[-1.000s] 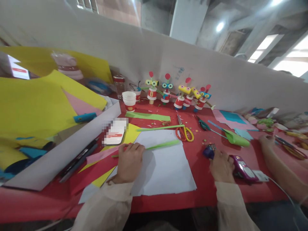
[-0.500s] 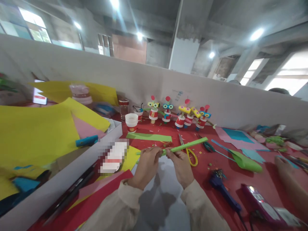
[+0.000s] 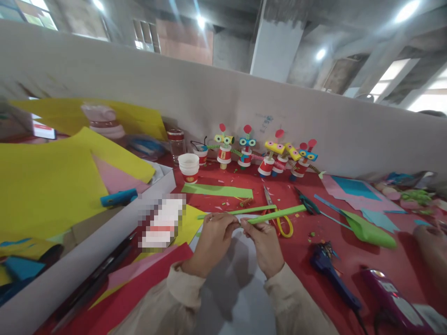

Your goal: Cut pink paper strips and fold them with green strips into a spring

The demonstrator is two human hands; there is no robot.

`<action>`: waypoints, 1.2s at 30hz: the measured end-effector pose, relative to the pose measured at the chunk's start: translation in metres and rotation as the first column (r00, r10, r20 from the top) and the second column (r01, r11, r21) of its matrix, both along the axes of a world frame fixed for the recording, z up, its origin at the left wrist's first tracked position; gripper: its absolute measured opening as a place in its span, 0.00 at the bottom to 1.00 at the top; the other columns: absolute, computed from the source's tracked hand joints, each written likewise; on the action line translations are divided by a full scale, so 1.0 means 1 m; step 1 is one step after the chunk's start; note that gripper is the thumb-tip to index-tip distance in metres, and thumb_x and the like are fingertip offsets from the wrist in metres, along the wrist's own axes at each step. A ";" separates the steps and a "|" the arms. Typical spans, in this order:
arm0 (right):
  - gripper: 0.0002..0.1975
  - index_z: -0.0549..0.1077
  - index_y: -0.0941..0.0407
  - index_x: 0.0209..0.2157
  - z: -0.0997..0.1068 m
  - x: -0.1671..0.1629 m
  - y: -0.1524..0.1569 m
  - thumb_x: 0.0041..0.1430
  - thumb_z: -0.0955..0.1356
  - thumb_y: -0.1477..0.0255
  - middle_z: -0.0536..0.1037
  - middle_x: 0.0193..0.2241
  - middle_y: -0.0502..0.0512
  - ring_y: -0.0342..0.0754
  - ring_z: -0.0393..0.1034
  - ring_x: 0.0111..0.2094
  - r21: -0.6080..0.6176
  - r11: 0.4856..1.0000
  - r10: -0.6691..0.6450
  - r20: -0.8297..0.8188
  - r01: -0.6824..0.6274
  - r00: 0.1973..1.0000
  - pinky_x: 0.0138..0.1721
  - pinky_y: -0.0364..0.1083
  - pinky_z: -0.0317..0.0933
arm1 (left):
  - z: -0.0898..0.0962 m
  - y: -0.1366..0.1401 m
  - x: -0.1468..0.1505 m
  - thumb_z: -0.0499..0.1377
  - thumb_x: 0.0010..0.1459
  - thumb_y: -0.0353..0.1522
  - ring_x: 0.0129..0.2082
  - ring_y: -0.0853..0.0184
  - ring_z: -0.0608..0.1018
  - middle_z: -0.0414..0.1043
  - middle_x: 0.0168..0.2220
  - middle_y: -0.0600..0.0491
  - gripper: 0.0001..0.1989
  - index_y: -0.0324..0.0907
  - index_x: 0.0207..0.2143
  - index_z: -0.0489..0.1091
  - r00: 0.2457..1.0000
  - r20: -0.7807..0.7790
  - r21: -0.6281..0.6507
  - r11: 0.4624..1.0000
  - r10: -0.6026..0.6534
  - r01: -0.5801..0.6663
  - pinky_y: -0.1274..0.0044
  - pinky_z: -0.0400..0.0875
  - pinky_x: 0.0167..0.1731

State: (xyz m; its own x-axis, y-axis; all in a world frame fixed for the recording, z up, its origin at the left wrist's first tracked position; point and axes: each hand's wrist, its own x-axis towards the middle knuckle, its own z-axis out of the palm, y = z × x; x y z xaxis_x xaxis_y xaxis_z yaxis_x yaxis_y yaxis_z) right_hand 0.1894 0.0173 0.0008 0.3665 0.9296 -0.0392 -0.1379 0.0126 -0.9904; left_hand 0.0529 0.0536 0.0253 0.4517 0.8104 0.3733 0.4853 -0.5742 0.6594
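In the head view, the person's right hand (image 3: 263, 244) pinches a green strip (image 3: 284, 213) above the white paper (image 3: 240, 298), its free end reaching past the paper's far right side; the left hand (image 3: 218, 235) curls just beside, its grip impossible to tell. Scissors (image 3: 287, 226) lie beyond the paper, rightward; a purple glue gun (image 3: 335, 277) lies right of it

matt green paper strip (image 3: 282, 214), in fingers (image 3: 254, 230) | matt white paper sheet (image 3: 240, 253), beneath them | smooth blue plastic gun-shaped tool (image 3: 332, 274), right of them
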 end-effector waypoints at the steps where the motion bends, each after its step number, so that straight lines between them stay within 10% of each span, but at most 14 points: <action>1: 0.12 0.73 0.57 0.18 0.000 0.001 0.000 0.42 0.74 0.63 0.69 0.16 0.46 0.41 0.58 0.22 -0.004 1.000 0.001 -0.002 -0.001 1.000 0.27 0.43 0.54 | 0.000 0.000 0.000 0.52 0.58 0.26 0.35 0.65 0.74 0.76 0.32 0.53 0.08 0.43 0.31 0.70 1.000 -0.012 0.002 1.000 -0.006 0.006 0.69 0.59 0.42; 19: 0.08 0.78 0.57 0.25 0.003 0.009 0.000 0.44 0.74 0.67 0.74 0.19 0.50 0.43 0.64 0.24 -0.063 0.998 0.017 -0.174 -0.028 0.985 0.29 0.44 0.59 | -0.002 0.004 -0.004 0.49 0.57 0.24 0.36 0.65 0.72 0.74 0.32 0.56 0.10 0.44 0.30 0.68 0.997 -0.074 -0.006 1.000 0.015 -0.015 0.64 0.53 0.49; 36: 0.08 0.75 0.56 0.19 0.014 0.036 0.006 0.38 0.76 0.71 0.73 0.18 0.47 0.39 0.63 0.21 -0.056 0.957 -0.288 -0.312 0.285 0.905 0.23 0.40 0.60 | -0.010 0.018 -0.017 0.53 0.57 0.29 0.39 0.60 0.71 0.76 0.32 0.54 0.07 0.47 0.29 0.70 0.983 -0.110 0.079 0.987 0.149 -0.141 0.58 0.48 0.50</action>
State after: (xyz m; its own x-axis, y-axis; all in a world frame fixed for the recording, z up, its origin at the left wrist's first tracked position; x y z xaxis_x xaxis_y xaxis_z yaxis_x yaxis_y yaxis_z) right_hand 0.2254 0.0236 0.0143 0.5846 0.7854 -0.2035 -0.4327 0.0897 -0.8971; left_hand 0.0356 0.0713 0.0153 0.3747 0.8438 0.3843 0.6368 -0.5354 0.5548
